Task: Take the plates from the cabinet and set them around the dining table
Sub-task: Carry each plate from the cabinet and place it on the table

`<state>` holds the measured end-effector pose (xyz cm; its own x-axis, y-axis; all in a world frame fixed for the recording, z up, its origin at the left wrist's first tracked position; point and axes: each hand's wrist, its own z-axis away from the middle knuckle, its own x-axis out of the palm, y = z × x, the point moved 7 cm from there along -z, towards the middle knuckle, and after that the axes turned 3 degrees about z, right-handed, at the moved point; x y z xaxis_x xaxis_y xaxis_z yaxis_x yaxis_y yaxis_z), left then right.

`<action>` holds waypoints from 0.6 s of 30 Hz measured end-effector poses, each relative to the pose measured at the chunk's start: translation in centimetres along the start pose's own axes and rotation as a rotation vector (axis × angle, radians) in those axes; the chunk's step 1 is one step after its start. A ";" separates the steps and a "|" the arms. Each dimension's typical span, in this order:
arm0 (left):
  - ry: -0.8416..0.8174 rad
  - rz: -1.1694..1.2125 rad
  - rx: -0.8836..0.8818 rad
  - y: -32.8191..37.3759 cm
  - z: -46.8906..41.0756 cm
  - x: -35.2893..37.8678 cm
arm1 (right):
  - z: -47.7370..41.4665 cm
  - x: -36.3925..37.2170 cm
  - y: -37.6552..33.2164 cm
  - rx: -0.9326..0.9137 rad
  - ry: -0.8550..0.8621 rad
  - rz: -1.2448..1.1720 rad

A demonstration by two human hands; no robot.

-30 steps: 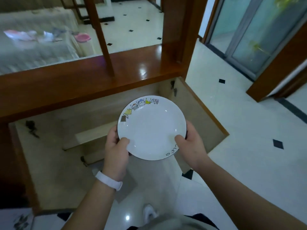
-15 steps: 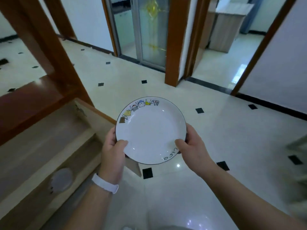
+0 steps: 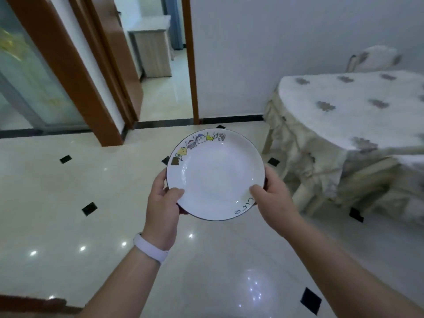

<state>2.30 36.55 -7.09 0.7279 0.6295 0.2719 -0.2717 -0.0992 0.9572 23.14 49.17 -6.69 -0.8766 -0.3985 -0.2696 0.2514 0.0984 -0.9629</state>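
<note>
I hold a white plate (image 3: 215,175) level in front of me; small cartoon figures run along its far-left rim and dark lettering along its near-right rim. My left hand (image 3: 164,208), with a white band at the wrist, grips the plate's left edge with the thumb on top. On the right edge sits my right hand (image 3: 274,200), thumb over the rim too. The dining table (image 3: 358,111), under a pale patterned cloth, stands to the right, past the plate. The cabinet is almost out of view.
A chair (image 3: 376,58) stands behind the table by the white wall. An open doorway (image 3: 160,65) with brown frames lies ahead left, next to a glass sliding door (image 3: 25,88). Glossy pale floor tiles with small black diamonds (image 3: 89,208) stretch between me and the table.
My view has swung right, away from the open cabinet, across the glass door, and the dining table has come into sight. Both hands keep the same grip on the plate.
</note>
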 end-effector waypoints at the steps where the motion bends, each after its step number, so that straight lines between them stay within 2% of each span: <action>1: -0.046 -0.009 -0.015 -0.4 -0.5 2.0 | 0.0 -1.9 0.3 0.001 0.047 0.001; 10: -0.397 -0.059 -0.101 -3.5 -5.2 16.8 | 0.6 -13.4 3.7 0.047 0.360 -0.042; 18: -0.615 -0.046 -0.229 -7.5 -12.2 26.0 | -3.4 -18.4 5.6 0.156 0.604 -0.028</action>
<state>15.58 63.04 -8.40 0.9506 0.0674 0.3029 -0.3093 0.1267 0.9425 39.25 60.18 -7.21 -0.9496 0.1911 -0.2483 0.2418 -0.0571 -0.9686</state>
